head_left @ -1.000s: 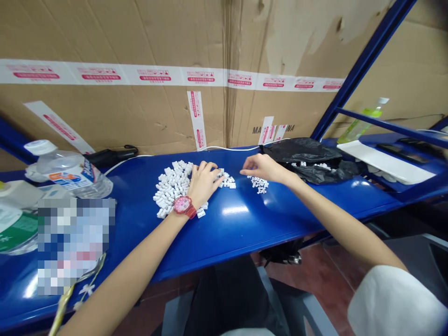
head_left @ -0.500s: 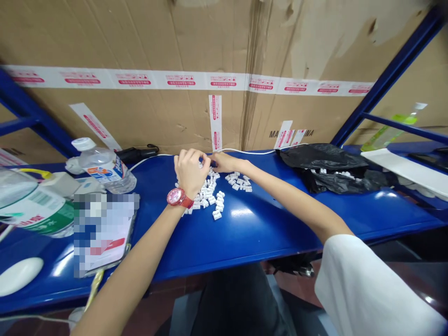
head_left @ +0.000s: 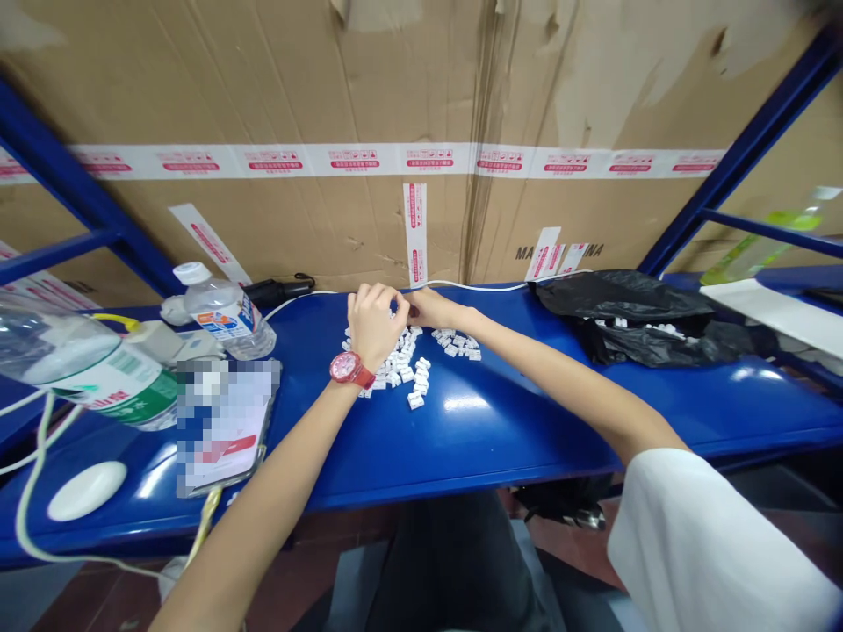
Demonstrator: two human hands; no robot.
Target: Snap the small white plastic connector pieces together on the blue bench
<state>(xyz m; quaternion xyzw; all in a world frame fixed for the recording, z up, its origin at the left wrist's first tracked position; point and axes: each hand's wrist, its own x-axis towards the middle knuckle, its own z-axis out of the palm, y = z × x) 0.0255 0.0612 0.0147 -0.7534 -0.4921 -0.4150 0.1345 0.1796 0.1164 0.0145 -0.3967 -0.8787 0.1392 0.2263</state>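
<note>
My left hand (head_left: 375, 323), with a red watch (head_left: 349, 369) on its wrist, is over a pile of small white plastic pieces (head_left: 399, 364) on the blue table. Its thumb and forefinger curl together in a pinch; what they hold is too small to make out. Close by on the right, my right hand (head_left: 431, 309) reaches in with its fingertips meeting the left ones. Those fingertips are mostly hidden, so I cannot see what lies between them. A smaller group of white pieces (head_left: 457, 343) lies just below my right wrist.
A black plastic bag (head_left: 612, 307) with more white pieces stands at the right. On the left are a clear bottle (head_left: 227, 316), a large green-labelled bottle (head_left: 132, 386), a phone (head_left: 230, 430) and a white oval object (head_left: 88, 491). Cardboard (head_left: 296, 228) walls off the back.
The whole view has shifted, so things appear slightly further right. My hands stay together at the pile, fingers still pinched, with little visible change.
</note>
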